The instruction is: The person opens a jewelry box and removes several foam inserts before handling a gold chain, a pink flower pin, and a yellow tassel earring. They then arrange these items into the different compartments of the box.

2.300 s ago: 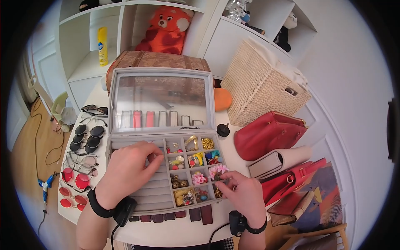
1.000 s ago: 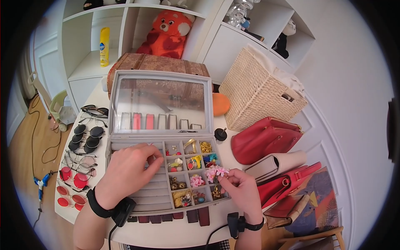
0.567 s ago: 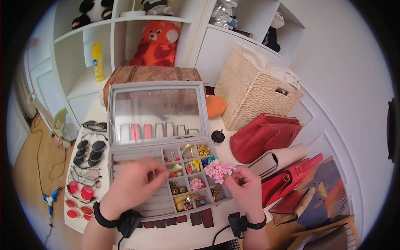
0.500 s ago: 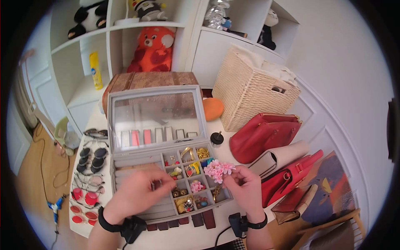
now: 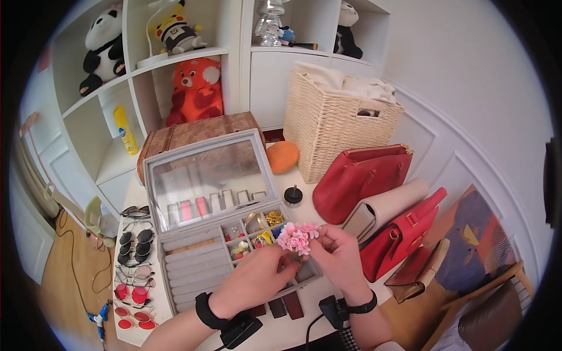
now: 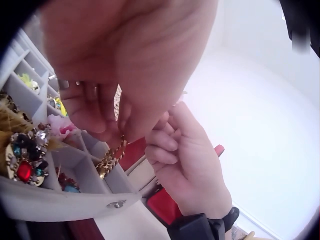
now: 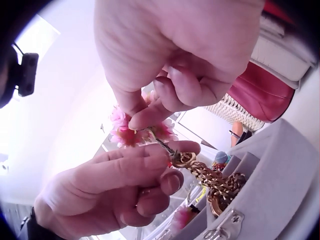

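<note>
My right hand (image 5: 341, 257) pinches a pink flower ornament (image 5: 294, 238) between thumb and forefinger, above the right side of an open grey jewelry box (image 5: 196, 274). In the right wrist view, a gold chain (image 7: 206, 176) runs from below the flowers' thin stem down to a compartment at the box's corner. My left hand (image 5: 257, 279) is brought in beside the right, its fingertips pinching the chain's upper end under the flowers. Another pink flower (image 6: 61, 126) and a brooch with a red stone (image 6: 25, 171) lie in nearby compartments.
Eyeglasses (image 5: 139, 269) line the table's left side. Handbags, including a red one (image 5: 360, 181), stand on the right, before a wicker basket (image 5: 345, 128). A brown trunk (image 5: 199, 131) sits behind the glass lid (image 5: 211, 178). A black knobbed object (image 5: 293, 195) stands beside the box.
My right hand has lifted the pink flowers out of the box's right side. My left hand has moved right from the ring rolls to meet them. The head view has shifted.
</note>
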Demonstrator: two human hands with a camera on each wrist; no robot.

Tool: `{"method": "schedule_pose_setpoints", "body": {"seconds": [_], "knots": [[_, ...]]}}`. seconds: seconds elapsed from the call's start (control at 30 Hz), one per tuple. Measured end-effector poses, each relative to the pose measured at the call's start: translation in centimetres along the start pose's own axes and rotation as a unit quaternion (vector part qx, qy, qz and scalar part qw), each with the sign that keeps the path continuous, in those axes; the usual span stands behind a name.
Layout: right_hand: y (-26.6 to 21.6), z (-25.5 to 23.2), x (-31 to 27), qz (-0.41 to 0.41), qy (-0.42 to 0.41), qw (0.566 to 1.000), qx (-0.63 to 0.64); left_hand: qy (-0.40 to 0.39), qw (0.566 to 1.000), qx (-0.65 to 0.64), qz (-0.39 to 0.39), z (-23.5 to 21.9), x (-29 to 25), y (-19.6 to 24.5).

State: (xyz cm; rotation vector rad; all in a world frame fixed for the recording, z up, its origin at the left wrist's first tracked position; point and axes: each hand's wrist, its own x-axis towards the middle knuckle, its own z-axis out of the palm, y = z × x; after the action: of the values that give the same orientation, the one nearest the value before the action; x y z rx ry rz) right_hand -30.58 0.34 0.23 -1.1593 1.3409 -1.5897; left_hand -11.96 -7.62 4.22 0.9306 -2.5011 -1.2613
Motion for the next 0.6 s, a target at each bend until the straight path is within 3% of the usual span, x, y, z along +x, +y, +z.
{"method": "schedule_pose_setpoints", "body": {"seconds": [0.13,0.2,0.3,0.5,0.6], "knots": [[0.7,-0.8,0.1,-0.015,-0.021,0.999,0.034,-0.001,0.999,0.004,-0.052,0.3,0.2,0.5],[0.7,-0.9,0.2,-0.018,-0.023,0.999,0.040,0.040,0.993,-0.106,-0.034,0.9,0.1,-0.2],[0.6,-0.9,0.2,-0.003,-0.034,0.996,0.082,0.017,0.988,-0.147,-0.037,1.2,0.2,-0.7],[0.3,-0.9,0.1,0.012,-0.058,0.995,0.081,-0.008,0.994,-0.112,-0.007,1.4,0.0,-0.7],[0.2,-1.0,0.0,0.011,-0.059,0.994,0.088,-0.018,0.995,-0.092,-0.041,1.4,0.3,-0.8]]}}
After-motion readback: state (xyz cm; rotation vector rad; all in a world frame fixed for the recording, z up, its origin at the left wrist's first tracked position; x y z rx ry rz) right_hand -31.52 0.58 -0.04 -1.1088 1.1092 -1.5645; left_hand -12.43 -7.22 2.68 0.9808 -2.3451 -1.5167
